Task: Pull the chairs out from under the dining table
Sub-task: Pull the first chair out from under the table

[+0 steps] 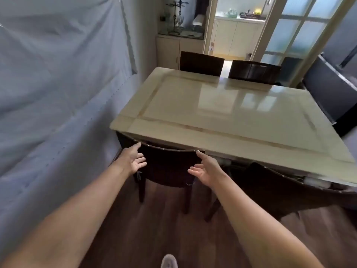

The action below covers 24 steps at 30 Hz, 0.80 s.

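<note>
Head view, setting: we looked down on a pale glossy dining table [222,113], its left edge close to a wall hung with grey sheeting [58,84], dark wood floor [154,229] below.
Near-left chair [168,167]: tucked under the table's near edge toward its near-left corner; we saw the curved top rail just at that edge, with the back and rear legs showing below it.
Near-right chair [286,190]: also under the near edge, further right, angled and partly blurred.
Far chairs: two dark backs at the far edge, left [201,62] and right [254,71]; both looked pushed in.
Left hand [134,160]: spread, fingers loose, gripping nothing; its fingertips at the left end of the near-left chair's top rail, touching or just short, we could not tell.
Right hand [207,170]: likewise spread and empty; index finger up at the rail's right end.
Key relation: the rail's long axis ran left to right between our hands, straight ahead; the two hands looked about equally near.
Judgement: no chair out yet; we reckoned the next move needed both hands closed on the rail, then a straight pull back toward us.
</note>
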### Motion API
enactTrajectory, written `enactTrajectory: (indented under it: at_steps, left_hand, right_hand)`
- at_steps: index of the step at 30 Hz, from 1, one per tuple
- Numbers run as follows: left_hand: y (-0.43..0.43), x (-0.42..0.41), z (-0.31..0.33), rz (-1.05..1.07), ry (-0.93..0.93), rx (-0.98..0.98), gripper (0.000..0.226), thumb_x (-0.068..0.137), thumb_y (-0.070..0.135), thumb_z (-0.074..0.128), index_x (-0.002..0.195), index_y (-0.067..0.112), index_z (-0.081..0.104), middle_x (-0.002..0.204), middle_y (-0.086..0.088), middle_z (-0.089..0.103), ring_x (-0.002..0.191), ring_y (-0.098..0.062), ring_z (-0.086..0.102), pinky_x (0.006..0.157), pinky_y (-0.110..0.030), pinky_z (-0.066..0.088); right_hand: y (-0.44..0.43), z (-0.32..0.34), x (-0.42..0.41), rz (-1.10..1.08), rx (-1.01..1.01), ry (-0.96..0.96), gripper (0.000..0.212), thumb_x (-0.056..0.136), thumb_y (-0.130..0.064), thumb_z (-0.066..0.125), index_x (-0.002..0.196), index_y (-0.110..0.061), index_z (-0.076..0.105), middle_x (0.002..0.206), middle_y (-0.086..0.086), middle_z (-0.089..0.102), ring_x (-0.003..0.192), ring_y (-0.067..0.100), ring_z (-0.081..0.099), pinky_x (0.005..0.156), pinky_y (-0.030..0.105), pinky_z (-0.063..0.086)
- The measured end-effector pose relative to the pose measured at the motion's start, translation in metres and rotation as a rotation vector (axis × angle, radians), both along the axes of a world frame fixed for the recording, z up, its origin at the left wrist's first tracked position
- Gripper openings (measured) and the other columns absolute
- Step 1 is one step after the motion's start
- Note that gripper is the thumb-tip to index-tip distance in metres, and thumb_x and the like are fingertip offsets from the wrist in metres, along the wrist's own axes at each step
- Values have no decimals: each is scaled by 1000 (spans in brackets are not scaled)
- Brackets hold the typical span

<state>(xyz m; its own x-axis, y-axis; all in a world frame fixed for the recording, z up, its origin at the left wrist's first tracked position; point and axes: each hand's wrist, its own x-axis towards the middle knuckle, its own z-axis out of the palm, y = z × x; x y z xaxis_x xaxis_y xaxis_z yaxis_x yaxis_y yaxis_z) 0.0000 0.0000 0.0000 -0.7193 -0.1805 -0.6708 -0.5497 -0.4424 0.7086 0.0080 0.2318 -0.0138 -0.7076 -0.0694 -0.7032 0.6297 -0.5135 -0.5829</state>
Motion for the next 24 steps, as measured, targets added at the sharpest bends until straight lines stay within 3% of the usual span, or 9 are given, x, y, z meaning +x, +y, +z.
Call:
enactTrajectory:
  at_steps: [3, 5, 7, 9, 11, 15, 17, 20, 24]
  left_hand:
    - [-7, -44, -19, 38, -71, -13, 64, 94, 26, 50, 150, 12, 21, 157, -22, 19, 141, -42, 27, 104, -56, 34]
    - [-13, -77, -38, 58, -114, 15, 50, 91, 27, 56, 137, 12, 41, 151, -18, 33, 135, -41, 37, 95, -59, 40]
    - [-17, -93, -52, 66, -152, 37, 30, 89, 29, 58, 114, 13, 53, 128, -17, 52, 126, -37, 48, 83, -58, 43]
    - [-21, -104, -64, 48, -187, 37, 25, 90, 26, 56, 111, 14, 51, 109, -17, 56, 114, -36, 54, 80, -57, 45]
    - [-25, -114, -74, 25, -224, -22, 12, 91, 17, 52, 100, 10, 50, 96, -15, 52, 100, -34, 54, 88, -58, 47]
    - [-26, -114, -77, 23, -240, -75, 18, 89, 5, 40, 72, 7, 39, 76, -13, 42, 69, -29, 48, 96, -61, 41]
    - [-27, -105, -78, 32, -225, -73, 18, 89, 3, 40, 72, 7, 38, 75, -13, 40, 67, -28, 46, 94, -61, 42]
    - [-30, -80, -79, 50, -211, -68, 15, 88, 1, 42, 74, 7, 39, 77, -13, 41, 69, -29, 48, 87, -64, 44]
    - [-38, -31, -79, 41, -222, -66, 14, 88, 1, 45, 76, 7, 41, 80, -14, 45, 72, -31, 51, 77, -63, 46]
  right_hand:
    - [-7, -25, -38, -44, -2, -91, 76, 87, -20, 66, 149, -7, 23, 156, 27, 14, 137, 53, 26, 96, 63, 41]
    - [-16, -47, -67, -60, -25, -121, 63, 85, -22, 68, 139, -9, 39, 150, 22, 30, 131, 53, 36, 88, 67, 44]
    - [-23, -57, -81, -84, -25, -150, 56, 84, -25, 69, 132, -7, 45, 136, 21, 47, 119, 47, 49, 74, 65, 49]
    - [-31, -67, -93, -113, -3, -169, 50, 85, -23, 66, 129, -5, 49, 126, 20, 54, 109, 41, 53, 62, 59, 51]
    - [-37, -72, -104, -173, 39, -192, 37, 87, -12, 59, 122, -3, 50, 129, 22, 51, 108, 39, 52, 60, 58, 50]
    - [-40, -71, -107, -226, 65, -256, 32, 85, 4, 46, 115, -5, 44, 134, 25, 42, 118, 46, 46, 74, 65, 49]
    - [-40, -71, -99, -232, 85, -266, 35, 85, 5, 47, 119, -4, 43, 129, 25, 42, 119, 47, 44, 77, 67, 48]
    - [-44, -70, -74, -226, 114, -267, 29, 85, 5, 48, 113, -4, 44, 120, 23, 43, 118, 46, 46, 69, 65, 49]
    - [-49, -72, -22, -217, 114, -278, 41, 86, 2, 50, 126, -2, 45, 126, 24, 45, 113, 45, 50, 61, 62, 51]
